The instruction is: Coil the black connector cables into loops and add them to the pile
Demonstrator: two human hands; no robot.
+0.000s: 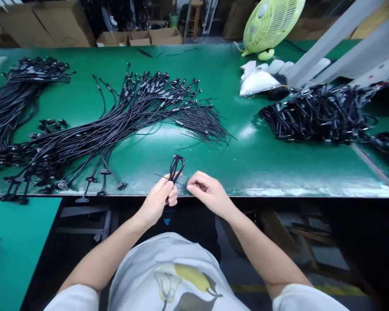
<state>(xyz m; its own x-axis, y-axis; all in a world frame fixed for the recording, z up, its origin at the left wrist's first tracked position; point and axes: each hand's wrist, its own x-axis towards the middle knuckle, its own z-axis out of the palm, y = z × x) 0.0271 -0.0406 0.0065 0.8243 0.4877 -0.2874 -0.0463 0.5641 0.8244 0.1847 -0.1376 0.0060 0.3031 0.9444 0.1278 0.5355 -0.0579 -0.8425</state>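
My left hand (160,192) is closed round a black cable (176,166) folded into a small looped bundle, its loops standing up above the fist. A thin black tie (161,176) crosses the bundle and sticks out on both sides. Just to the right, my right hand (209,193) has thumb and forefinger pinched together close to the tie's right end; whether they grip it cannot be made out. Beyond my hands lie a pile of loose thin black ties (202,121) and a long spread of straight black cables (116,119) with connectors at their ends.
More straight cables (16,93) lie at the far left. On the right is a heap of bundled cables (320,114), with a white plastic bag (257,82) and a green fan (272,23) behind it. Cardboard boxes (61,23) stand past the green table's (246,160) far edge.
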